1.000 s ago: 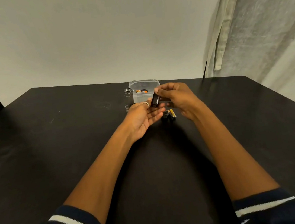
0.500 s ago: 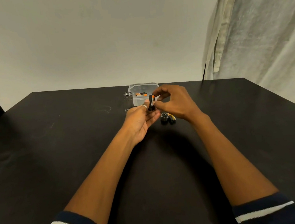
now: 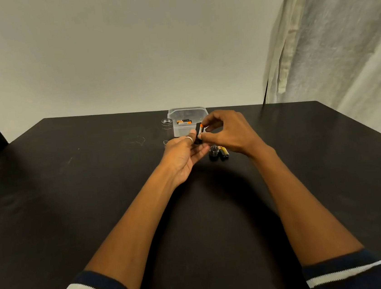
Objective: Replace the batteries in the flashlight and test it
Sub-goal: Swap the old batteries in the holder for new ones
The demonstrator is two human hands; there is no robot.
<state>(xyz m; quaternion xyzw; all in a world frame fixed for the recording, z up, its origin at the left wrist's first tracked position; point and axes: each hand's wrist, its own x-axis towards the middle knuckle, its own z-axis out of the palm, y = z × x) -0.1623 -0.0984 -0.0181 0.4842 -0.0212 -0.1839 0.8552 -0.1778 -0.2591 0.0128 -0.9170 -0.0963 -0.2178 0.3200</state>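
Task judged part-way: the flashlight is apart and reloading appears under way; closing up and testing are left. The left hand (image 3: 183,155), palm up and wearing a plain ring, cradles a small black plastic battery holder (image 3: 198,136) between thumb and fingers. The right hand (image 3: 231,135), fingers narrowly curled, pinches an orange-ended cylindrical battery (image 3: 200,127) at the holder's top; whether it is fully seated cannot be told. Just beyond the left hand stands a silver ribbed metal flashlight tube (image 3: 167,128), upright and open-topped. Under the right hand lie a black round end cap (image 3: 213,152) and two dark, yellow-banded cylindrical batteries (image 3: 223,152), judged the spent ones. Beyond both hands, a clear rectangular plastic tub (image 3: 188,111) holds spare orange-ended cells (image 3: 184,121). All rest on a matte black table (image 3: 93,179), faintly scuffed.
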